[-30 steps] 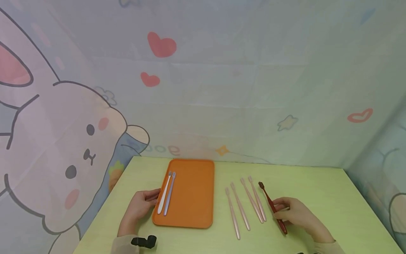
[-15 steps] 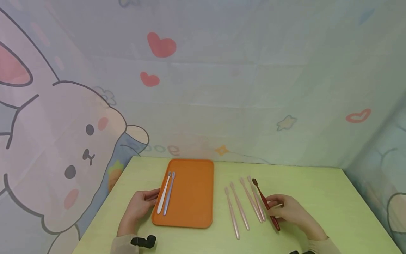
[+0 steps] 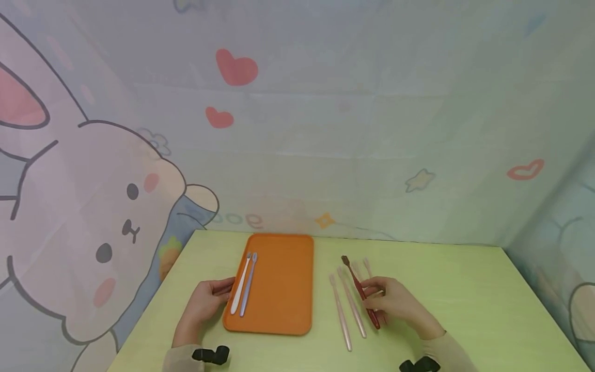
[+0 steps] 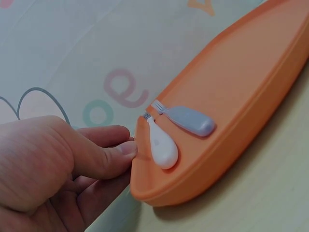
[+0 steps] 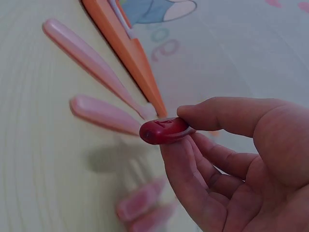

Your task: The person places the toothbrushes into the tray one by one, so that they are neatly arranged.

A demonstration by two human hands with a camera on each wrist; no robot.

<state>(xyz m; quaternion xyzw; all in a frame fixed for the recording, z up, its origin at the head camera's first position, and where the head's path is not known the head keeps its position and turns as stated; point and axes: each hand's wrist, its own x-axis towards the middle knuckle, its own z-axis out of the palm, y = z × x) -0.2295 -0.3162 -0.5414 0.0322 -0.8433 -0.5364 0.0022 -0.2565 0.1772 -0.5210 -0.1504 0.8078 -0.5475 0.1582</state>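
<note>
- One red brush has moved left, above pink brushes, so nearer to the tray.
- Right hand pinches it, thumb against fingers.
- Left hand holds tray's edge, fingers slightly bent.

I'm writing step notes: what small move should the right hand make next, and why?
Probably carry the dark red toothbrush left and lower it onto the orange tray: the right hand holds it lifted, a white toothbrush and a purple toothbrush lie along the tray's left side, and the left hand holds the tray's edge.
</note>
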